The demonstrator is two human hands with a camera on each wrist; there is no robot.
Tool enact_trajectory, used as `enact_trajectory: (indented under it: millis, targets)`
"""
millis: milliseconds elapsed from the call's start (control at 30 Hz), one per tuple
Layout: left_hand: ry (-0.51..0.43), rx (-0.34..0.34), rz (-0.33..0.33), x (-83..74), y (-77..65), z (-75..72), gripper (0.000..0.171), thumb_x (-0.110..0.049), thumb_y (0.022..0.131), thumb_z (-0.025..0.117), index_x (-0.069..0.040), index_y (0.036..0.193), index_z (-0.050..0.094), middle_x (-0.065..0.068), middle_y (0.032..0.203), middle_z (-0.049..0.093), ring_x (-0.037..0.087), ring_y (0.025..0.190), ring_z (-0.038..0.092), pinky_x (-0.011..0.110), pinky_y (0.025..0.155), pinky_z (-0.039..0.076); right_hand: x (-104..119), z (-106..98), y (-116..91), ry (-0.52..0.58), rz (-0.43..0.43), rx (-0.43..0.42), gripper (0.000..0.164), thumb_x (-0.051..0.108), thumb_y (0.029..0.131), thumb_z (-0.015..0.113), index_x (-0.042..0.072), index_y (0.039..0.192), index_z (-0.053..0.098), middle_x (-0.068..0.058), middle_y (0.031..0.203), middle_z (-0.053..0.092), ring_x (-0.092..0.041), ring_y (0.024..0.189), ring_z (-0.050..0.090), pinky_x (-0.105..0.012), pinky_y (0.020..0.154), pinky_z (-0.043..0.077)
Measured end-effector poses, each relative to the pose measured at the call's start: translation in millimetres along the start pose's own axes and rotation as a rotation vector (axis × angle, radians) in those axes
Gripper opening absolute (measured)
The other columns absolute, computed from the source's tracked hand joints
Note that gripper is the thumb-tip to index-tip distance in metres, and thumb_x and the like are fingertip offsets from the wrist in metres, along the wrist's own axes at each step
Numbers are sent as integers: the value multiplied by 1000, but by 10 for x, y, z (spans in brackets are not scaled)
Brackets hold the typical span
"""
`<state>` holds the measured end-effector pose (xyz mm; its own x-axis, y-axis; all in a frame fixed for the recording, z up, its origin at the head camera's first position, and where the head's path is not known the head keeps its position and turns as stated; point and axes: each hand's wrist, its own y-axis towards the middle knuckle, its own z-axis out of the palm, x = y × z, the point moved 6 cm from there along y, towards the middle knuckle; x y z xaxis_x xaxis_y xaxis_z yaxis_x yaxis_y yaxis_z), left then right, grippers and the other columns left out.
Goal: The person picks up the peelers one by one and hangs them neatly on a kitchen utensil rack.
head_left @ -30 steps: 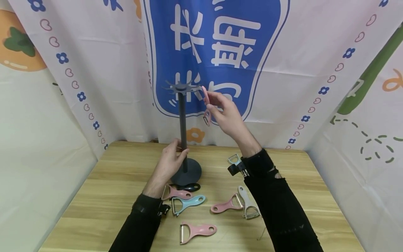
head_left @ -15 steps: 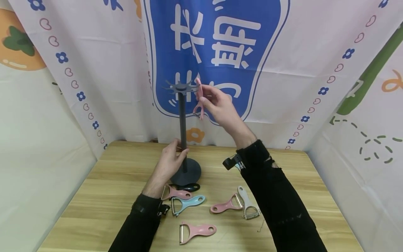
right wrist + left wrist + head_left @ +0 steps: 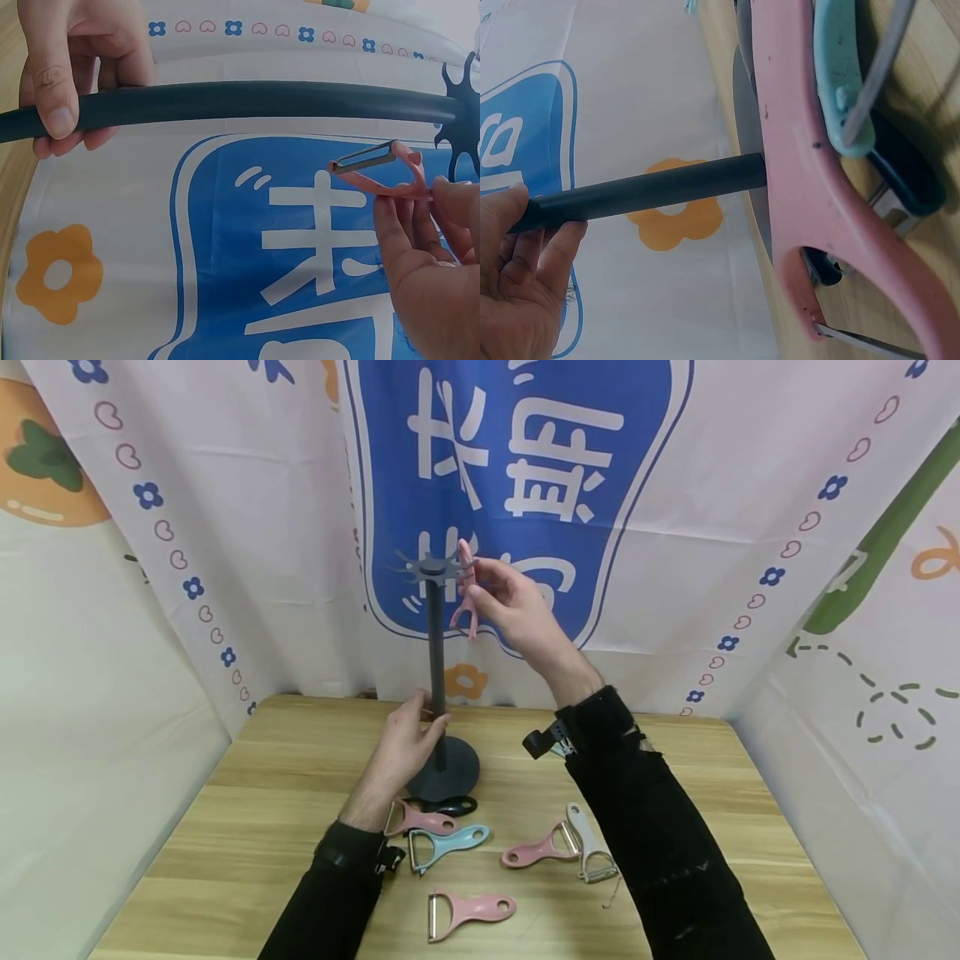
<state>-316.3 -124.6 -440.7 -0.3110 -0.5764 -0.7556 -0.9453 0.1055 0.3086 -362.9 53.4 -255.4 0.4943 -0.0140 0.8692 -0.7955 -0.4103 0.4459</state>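
A dark stand [image 3: 436, 652] with a round base and a ring of hooks [image 3: 431, 568] on top stands upright at the back of the table. My left hand [image 3: 405, 735] grips its pole low down, thumb and fingers around it, as the right wrist view also shows. Up at the hooks, my right hand [image 3: 517, 606] pinches a pink peeler [image 3: 468, 597] by its handle, blade end down. The handle's top overlaps a hook tip on the right side in the head view; I cannot tell whether the hook passes through its hole.
On the table [image 3: 300, 827] lie a black peeler [image 3: 453, 806], a light blue peeler [image 3: 450, 843], a white peeler [image 3: 588, 839] and several pink peelers [image 3: 480, 907]. Another light blue peeler [image 3: 557, 749] is mostly hidden behind the right wrist. A printed cloth [image 3: 660, 635] hangs behind.
My right hand has moved left and slightly up, bringing the pink peeler from beside the stand to the hook tip. The left hand stays on the pole.
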Motion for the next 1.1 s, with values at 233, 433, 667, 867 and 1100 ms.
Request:
enact_trajectory:
  millis: [233,433,667,867,1100]
  targets:
    - [-2,5,-10,-3,1,-2,21,-25,102,66,-12,116,56,7,111,66,23,104,68,37,82,64,-8,20,35,18,7,8,42,17,108,53,7,148,51,-14,133,60,-27,120,61,-36,107,52]
    - [-1,7,-11,5,2,3,22,-26,102,66,-12,116,56,7,111,66,22,104,68,37,82,64,-7,36,56,3,23,12,41,11,109,50,3,149,50,-21,134,57,-35,121,60,-38,108,50]
    - [6,-1,3,9,7,3,22,-27,102,66,-12,116,57,7,111,66,22,103,68,36,81,65,-1,57,59,11,11,15,41,14,108,52,6,148,52,-22,137,57,-33,121,61,-37,107,51]
    - [0,3,10,9,8,1,23,-27,102,66,-12,117,57,7,110,67,21,103,68,34,81,64,-20,104,44,33,-1,34,36,16,107,56,6,142,57,-23,140,57,-25,119,63,-40,104,53]
    - [-2,10,15,1,6,-6,23,-26,102,66,-11,118,57,7,110,67,21,103,68,34,80,64,-53,134,18,74,-14,40,38,15,107,56,7,143,56,-20,137,59,-31,120,62,-43,102,54]
